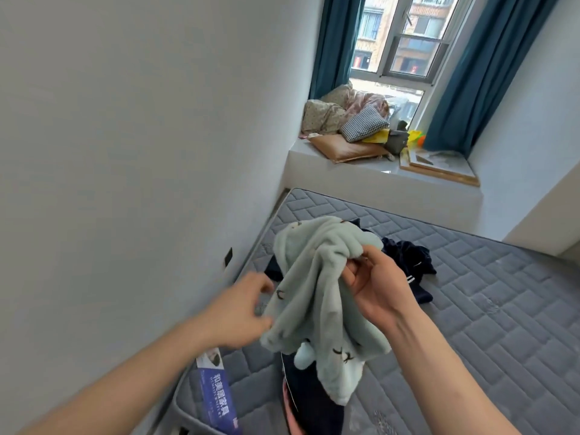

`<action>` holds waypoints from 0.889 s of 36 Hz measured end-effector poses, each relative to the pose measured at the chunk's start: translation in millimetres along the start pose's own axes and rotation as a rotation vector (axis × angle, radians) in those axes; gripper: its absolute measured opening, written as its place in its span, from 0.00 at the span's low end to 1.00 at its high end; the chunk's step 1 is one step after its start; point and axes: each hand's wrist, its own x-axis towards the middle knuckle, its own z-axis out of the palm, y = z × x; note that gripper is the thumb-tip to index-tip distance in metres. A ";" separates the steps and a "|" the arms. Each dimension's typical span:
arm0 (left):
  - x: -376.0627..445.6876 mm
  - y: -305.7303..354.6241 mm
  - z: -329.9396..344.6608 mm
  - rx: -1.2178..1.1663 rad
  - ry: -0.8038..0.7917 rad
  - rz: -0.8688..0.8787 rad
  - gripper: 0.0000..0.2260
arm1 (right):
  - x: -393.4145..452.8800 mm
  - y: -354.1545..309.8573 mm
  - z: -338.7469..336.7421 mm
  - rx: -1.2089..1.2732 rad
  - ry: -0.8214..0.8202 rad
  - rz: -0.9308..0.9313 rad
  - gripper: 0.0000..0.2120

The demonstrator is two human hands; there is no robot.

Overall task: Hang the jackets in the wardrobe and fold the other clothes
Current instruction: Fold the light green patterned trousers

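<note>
A pale green fleece garment (317,277) with small embroidered marks and a pom-pom hangs bunched above the grey quilted mattress (489,309). My right hand (373,284) grips its upper edge, fingers closed on the fabric. At the garment's lower left edge my left hand (248,309) touches the cloth with curled fingers; a firm hold on it cannot be made out. Dark navy clothes (411,265) with white stripes lie on the mattress behind the garment. More dark clothing (310,400) lies below it, near the front.
A white wall (141,152) runs along the left of the mattress. Beyond it, a raised window ledge (370,180) holds pillows (345,114), a tan cushion (345,149), flat frames (439,167) and small items. Teal curtains (483,73) flank the window. A blue label (216,394) is on the mattress edge.
</note>
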 end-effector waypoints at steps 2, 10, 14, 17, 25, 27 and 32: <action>-16.4 14.5 27.2 0.010 -0.093 0.055 0.14 | -1.0 -2.1 1.8 0.025 -0.009 -0.001 0.10; -24.3 62.8 89.3 -0.151 -0.347 0.179 0.27 | -12.6 -11.9 10.4 0.008 0.022 -0.067 0.10; -6.6 64.9 112.1 -0.137 0.025 0.092 0.47 | -23.2 -16.0 14.6 0.046 0.026 -0.071 0.13; 8.5 54.5 117.9 -0.101 0.314 0.075 0.45 | -32.3 -17.4 16.3 0.053 0.005 -0.078 0.13; 32.4 19.6 63.1 -0.277 0.390 0.043 0.10 | -40.7 -33.2 -11.2 -0.028 0.066 -0.210 0.12; 37.2 15.1 45.1 -0.306 0.389 0.006 0.15 | -37.9 -36.0 -27.5 -0.028 0.147 -0.232 0.12; 47.4 31.6 -3.7 -0.503 0.416 -0.013 0.07 | -32.7 -27.6 -64.2 -0.062 0.363 -0.197 0.14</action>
